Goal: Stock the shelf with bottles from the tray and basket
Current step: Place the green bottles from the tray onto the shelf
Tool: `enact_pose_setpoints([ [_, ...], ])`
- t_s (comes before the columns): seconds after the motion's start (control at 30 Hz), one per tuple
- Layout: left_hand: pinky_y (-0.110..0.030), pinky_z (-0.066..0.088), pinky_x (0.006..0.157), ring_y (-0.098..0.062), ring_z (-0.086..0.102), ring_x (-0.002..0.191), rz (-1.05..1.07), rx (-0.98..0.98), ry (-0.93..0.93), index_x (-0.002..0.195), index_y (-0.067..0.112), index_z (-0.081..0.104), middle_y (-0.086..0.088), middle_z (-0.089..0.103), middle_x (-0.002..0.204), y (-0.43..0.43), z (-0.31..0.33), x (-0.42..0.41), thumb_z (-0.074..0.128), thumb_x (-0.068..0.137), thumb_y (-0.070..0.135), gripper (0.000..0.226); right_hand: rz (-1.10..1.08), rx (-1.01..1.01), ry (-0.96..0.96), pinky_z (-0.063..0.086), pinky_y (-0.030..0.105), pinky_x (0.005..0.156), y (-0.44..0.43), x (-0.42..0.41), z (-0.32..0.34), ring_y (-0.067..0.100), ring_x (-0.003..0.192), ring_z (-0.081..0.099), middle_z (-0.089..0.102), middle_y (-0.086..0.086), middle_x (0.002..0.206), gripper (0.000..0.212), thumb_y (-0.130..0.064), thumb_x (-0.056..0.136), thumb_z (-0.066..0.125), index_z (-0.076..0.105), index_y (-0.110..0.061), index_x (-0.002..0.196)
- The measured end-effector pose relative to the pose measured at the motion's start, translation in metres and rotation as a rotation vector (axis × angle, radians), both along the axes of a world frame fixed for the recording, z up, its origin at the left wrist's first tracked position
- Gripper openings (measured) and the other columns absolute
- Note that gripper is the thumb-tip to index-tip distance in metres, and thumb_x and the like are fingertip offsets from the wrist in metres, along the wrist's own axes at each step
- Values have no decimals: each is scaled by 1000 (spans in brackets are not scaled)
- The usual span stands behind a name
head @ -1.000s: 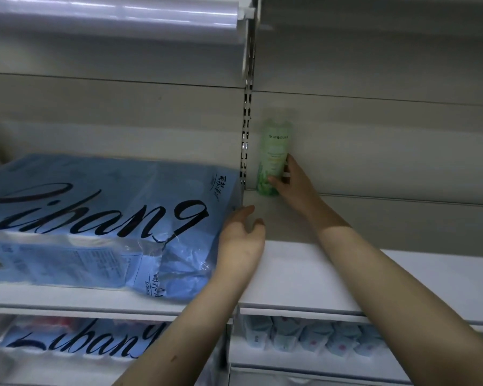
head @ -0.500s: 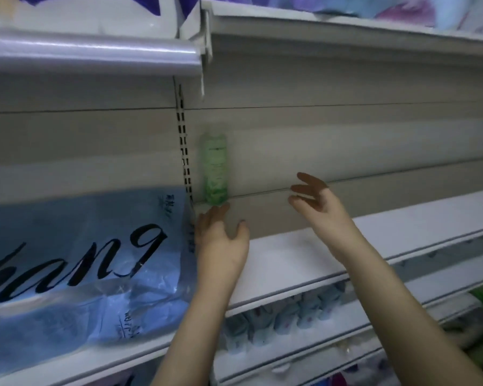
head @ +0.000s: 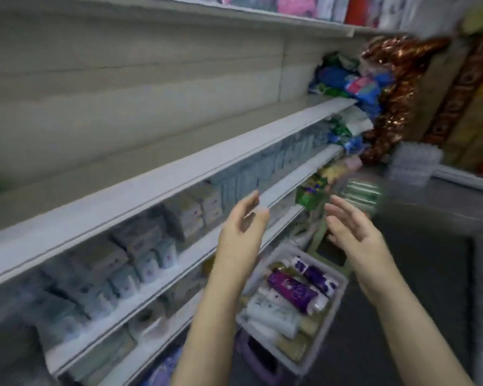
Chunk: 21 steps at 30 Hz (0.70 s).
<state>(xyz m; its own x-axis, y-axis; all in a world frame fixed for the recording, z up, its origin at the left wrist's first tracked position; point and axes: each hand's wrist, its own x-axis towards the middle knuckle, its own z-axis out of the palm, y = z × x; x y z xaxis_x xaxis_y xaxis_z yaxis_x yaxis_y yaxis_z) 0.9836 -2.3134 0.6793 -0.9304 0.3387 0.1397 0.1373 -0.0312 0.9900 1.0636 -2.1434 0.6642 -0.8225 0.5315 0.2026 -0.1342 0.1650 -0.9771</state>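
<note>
Hovering before the bare shelf (head: 151, 190), the left hand (head: 243, 232) and right hand (head: 352, 232) are both empty, fingers loosely spread. The tray (head: 328, 324) sits straight below, between the forearms, its bottles (head: 292, 291) lying flat, their long axes slanting across it. Either hand looks about equally near, so the reach is downward.

My hands: 2 - left hand (head: 241, 232), right hand (head: 352, 232). Shelf boards (head: 179, 176) in view: 4, top one included. White tray (head: 333, 307) below: 1. Purple bottles (head: 292, 291) in it: 2. White bottles (head: 271, 313) in it: 2 at least - others too blurred for me to count. Small boxes (head: 140, 240) on lower boards: many, number unclear through blur.
</note>
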Motion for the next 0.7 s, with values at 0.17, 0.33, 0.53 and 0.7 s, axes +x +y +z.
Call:
enact_pose_setpoints([
  [0.17, -34, 42, 109, 4, 57, 115, -144, 93, -161, 122, 36, 57, 18, 61, 126, 126, -27, 79, 54, 97, 26, 27, -134, -9, -34, 46, 22, 92, 120, 88, -11, -17, 103, 56, 60, -18, 124, 32, -21, 96, 55, 54, -41, 122],
  [0.33, -34, 43, 108, -4, 57, 119, -171, 101, -215, 124, 30, 59, 14, 62, 125, 214, -30, 106, 54, 97, 23, 29, -227, -62, -65, 44, 32, 106, 207, 122, -7, -19, 106, 54, 57, -19, 127, 35, -26, 97, 54, 51, -36, 130],
  [0.53, -32, 45, 103, -6, 58, 119, -172, 88, -261, 116, 36, 60, 11, 65, 124, 302, -46, 91, 54, 96, 26, 23, -246, -143, -64, 42, 36, 109, 288, 105, -21, -8, 109, 57, 60, -15, 123, 31, -19, 97, 54, 52, -32, 125],
  [0.7, -34, 46, 102, -11, 59, 115, -119, 115, -384, 122, 30, 61, 7, 65, 122, 387, -68, 52, 54, 97, 28, 26, -224, -98, -131, 44, 31, 107, 370, 56, -35, -15, 105, 55, 59, -10, 127, 32, -21, 98, 54, 52, -29, 129],
])
